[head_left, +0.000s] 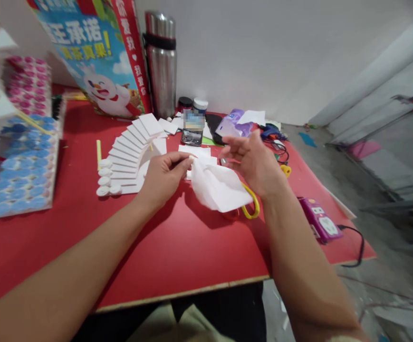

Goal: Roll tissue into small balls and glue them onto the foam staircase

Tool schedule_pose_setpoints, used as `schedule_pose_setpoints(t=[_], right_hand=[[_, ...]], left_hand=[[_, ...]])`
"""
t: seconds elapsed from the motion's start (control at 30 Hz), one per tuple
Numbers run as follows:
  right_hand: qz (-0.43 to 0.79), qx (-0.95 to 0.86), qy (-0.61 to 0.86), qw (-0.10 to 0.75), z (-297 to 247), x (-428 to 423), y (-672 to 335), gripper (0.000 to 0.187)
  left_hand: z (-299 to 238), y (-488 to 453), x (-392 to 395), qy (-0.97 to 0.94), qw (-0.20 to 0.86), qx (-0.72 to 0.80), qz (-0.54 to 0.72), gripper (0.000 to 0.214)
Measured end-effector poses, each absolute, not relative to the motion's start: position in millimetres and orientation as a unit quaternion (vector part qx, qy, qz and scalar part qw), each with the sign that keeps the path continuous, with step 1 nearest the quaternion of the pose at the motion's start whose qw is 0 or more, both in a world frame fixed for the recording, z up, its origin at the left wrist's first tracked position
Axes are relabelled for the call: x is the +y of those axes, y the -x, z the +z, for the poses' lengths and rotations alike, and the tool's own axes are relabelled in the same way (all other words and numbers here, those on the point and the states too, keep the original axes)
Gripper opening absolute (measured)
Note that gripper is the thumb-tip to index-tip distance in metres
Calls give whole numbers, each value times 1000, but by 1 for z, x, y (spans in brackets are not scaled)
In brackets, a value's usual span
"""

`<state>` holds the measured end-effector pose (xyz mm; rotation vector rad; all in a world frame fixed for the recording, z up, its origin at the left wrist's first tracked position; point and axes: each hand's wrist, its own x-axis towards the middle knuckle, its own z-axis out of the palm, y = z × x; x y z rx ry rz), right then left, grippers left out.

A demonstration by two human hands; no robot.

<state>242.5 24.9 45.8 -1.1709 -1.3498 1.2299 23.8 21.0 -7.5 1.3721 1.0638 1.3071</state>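
My left hand pinches the top edge of a white foam sheet that hangs just above the red table. My right hand hovers to the right of the sheet with its fingers apart and curled, holding nothing I can see. Yellow-handled scissors lie under the sheet. To the left of my left hand stands a curved staircase model made of white foam steps with round white pieces at its foot.
A steel flask and a colourful printed box stand at the back. A phone, small jars, a purple packet and a glue gun lie behind my hands. White structures with blue and pink caps fill the left. A purple power strip sits at the right edge.
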Motion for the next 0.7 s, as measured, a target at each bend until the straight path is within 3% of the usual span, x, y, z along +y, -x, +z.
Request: schedule_pose_setpoints(t=[0.07, 0.13, 0.3, 0.47, 0.6, 0.7], right_hand=[[492, -531, 492, 484, 43, 27, -234, 72], [533, -525, 496, 440, 40, 25, -226, 72], [579, -536, 502, 355, 30, 11, -206, 41], [391, -647, 555, 348, 22, 6, -198, 15], [199, -765, 532, 302, 18, 5, -195, 26], [133, -804, 515, 266, 17, 3, -193, 27]], left_hand=[[-6, -27, 17, -575, 479, 417, 516, 19], [-6, -29, 14, -590, 473, 414, 507, 18], [-6, -28, 13, -628, 401, 435, 505, 17], [-7, -29, 13, -623, 391, 451, 506, 15], [-7, -31, 11, -600, 398, 459, 521, 16], [-7, -31, 12, -591, 413, 461, 517, 16]])
